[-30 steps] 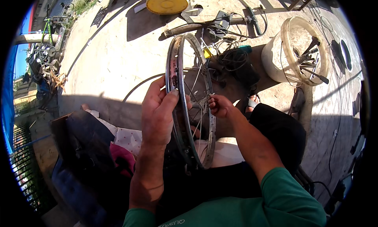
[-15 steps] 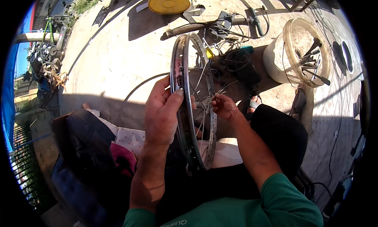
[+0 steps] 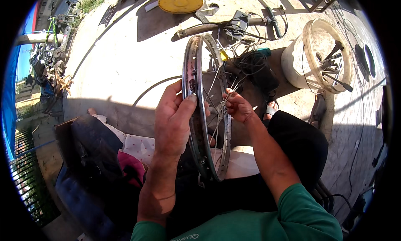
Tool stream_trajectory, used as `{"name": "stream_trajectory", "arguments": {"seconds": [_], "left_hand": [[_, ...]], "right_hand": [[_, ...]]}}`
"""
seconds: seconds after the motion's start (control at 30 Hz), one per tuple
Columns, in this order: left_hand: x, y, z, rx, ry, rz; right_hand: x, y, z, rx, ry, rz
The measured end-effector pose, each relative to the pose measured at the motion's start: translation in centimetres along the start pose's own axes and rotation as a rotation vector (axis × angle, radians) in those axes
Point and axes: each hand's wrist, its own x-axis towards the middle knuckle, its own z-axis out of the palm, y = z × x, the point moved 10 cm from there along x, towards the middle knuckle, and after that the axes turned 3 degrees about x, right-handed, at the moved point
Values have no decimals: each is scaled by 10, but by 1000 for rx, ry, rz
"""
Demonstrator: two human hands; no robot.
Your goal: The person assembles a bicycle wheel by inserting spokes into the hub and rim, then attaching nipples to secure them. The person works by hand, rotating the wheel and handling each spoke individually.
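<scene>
Clearly, in the head view, your left hand point(image 3: 172, 126) grasps the silver metal bicycle rim with a worn, reddish-brown patch point(image 3: 191, 69), which stands almost upright in the centre of the frame. Your thumb lies on its near edge, and your other fingers go around it, so that fingertips show on the inner side. Your right hand point(image 3: 239, 107) is just to the right of the rim, beside the thin, grey metal spokes point(image 3: 234, 87), which spread from the middle of the rim toward the upper right. Its fingers are bent inward at these spokes, but I cannot tell whether they pinch one of them.

Above your right hand lies a tangled, grey cable point(image 3: 253, 62). At the upper right of the frame, a dirty white plastic bucket point(image 3: 293, 64) leans with dark metal tools point(image 3: 333, 53) inside. At the top, there is a yellow, round container point(image 3: 181, 2). At the lower left, you have a dark pink cloth point(image 3: 130, 167).
</scene>
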Motion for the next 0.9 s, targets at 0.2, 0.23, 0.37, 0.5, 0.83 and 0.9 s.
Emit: {"name": "stream_trajectory", "arguments": {"seconds": [0.2, 0.23, 0.37, 0.5, 0.83, 0.9], "left_hand": [[-1, 2, 1, -8, 5, -10], [-1, 2, 1, -13, 4, -9], [0, 1, 2, -16, -3, -1], [0, 1, 2, -17, -7, 3], [0, -1, 0, -13, 6, -7], [0, -2, 0, -7, 11, -14]], "right_hand": [[10, -3, -10, 4, 8, -51], [11, -3, -12, 27, 18, -51], [13, -3, -15, 85, 21, -54], [11, 0, -16, 126, 43, -39], [14, 1, -21, -75, 163, 52], [13, 0, -21, -134, 198, 67]]}}
